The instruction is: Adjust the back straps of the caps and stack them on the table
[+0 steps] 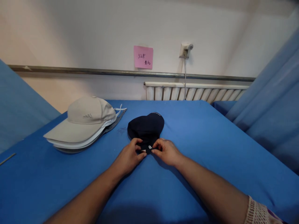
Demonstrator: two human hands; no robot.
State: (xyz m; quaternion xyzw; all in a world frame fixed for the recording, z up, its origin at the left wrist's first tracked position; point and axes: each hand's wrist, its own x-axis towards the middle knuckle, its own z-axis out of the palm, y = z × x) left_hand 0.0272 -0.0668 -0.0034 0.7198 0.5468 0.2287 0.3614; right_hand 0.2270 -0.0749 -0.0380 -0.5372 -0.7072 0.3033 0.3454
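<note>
A dark navy cap [147, 126] lies on the blue table cover in front of me, its brim pointing away toward the wall. My left hand [131, 155] is closed on the near edge of the cap, thumb and fingers at the left of its back strap. My right hand [166, 151] pinches the strap's right side, beside a small light-coloured buckle [149, 147]. The fingers partly cover the strap, so its fastening is not fully visible.
A stack of caps [87, 121], beige on top, stands on the left of the blue table [198, 140]. A thin stick [8, 158] lies at the left edge. Behind are a radiator [196, 91], a metal rail [98, 71], a pink note [143, 57] and a plugged socket [185, 50]. Blue curtains [271, 93] hang at both sides.
</note>
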